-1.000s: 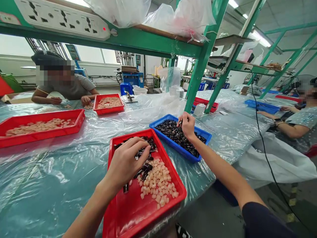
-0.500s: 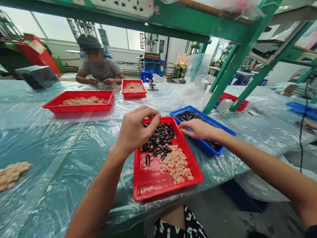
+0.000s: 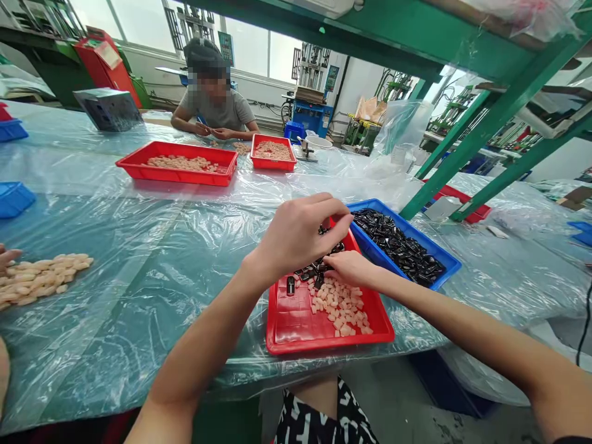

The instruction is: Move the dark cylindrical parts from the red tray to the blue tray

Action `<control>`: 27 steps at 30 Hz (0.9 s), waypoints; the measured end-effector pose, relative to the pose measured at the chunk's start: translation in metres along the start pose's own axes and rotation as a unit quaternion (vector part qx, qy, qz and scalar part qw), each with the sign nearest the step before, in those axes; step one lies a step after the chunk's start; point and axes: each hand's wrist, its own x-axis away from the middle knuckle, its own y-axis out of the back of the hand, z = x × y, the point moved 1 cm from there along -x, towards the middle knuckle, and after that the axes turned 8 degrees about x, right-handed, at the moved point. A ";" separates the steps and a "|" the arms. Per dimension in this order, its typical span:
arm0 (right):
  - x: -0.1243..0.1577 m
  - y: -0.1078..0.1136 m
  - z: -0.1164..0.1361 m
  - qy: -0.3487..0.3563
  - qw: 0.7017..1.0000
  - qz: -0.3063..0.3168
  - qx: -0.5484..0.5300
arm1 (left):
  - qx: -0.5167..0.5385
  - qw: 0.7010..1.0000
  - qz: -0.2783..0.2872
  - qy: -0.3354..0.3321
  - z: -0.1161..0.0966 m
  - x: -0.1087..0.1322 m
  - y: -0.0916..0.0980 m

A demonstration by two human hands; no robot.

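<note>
A red tray [image 3: 296, 342] in front of me holds a heap of small glossy black pieces [image 3: 305, 271] and loose pale beige pieces [image 3: 340, 305]. My left hand [image 3: 303, 237] hovers over the far part of the tray, thumb and fingertips pinched; anything between them is hidden. My right hand [image 3: 351, 269] reaches into the tray from the right, its closed fingertips down among the black pieces. What those fingertips hold is too small to make out. One black piece [image 3: 290, 285] lies apart on the tray floor.
Right of the red tray is a blue tray [image 3: 451, 269] full of black pieces. Farther off stand two red trays [image 3: 185, 179] [image 3: 274, 165] of beige pieces and a seated person [image 3: 217, 111]. Another person's hand [image 3: 7, 256] touches a beige pile [image 3: 46, 277] at left. A green frame [image 3: 485, 148] rises at right.
My right hand has moved from the blue tray's edge into the red tray's black pieces. My left hand stays over the tray, pinched. The view has turned left, showing another person's hand.
</note>
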 end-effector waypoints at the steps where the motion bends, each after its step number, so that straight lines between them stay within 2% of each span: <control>1: 0.000 0.002 -0.001 0.005 1.000 -0.003 -0.003 | 0.002 1.000 -0.001 0.002 0.000 0.000 0.001; 5: 0.004 0.009 -0.004 0.020 0.998 -0.047 -0.044 | 0.005 1.000 0.018 0.020 0.004 0.000 0.004; 7: 0.007 0.009 -0.005 0.018 0.995 -0.063 -0.073 | -0.008 0.998 0.053 0.036 0.009 0.000 0.003; 11: 0.007 0.004 -0.006 0.013 0.994 -0.057 -0.091 | -0.047 0.990 0.123 0.054 0.019 0.000 -0.002; 15: 0.007 0.001 -0.002 0.055 0.991 -0.081 -0.092 | -0.052 0.988 0.138 0.054 0.024 0.000 -0.008; 19: 0.003 -0.001 0.008 0.147 0.985 -0.092 -0.013 | -0.047 0.986 0.151 0.057 0.026 0.000 -0.011; 27: 0.002 -0.006 0.022 0.189 0.965 -0.078 0.162 | -0.040 0.981 0.180 0.062 0.024 0.001 -0.015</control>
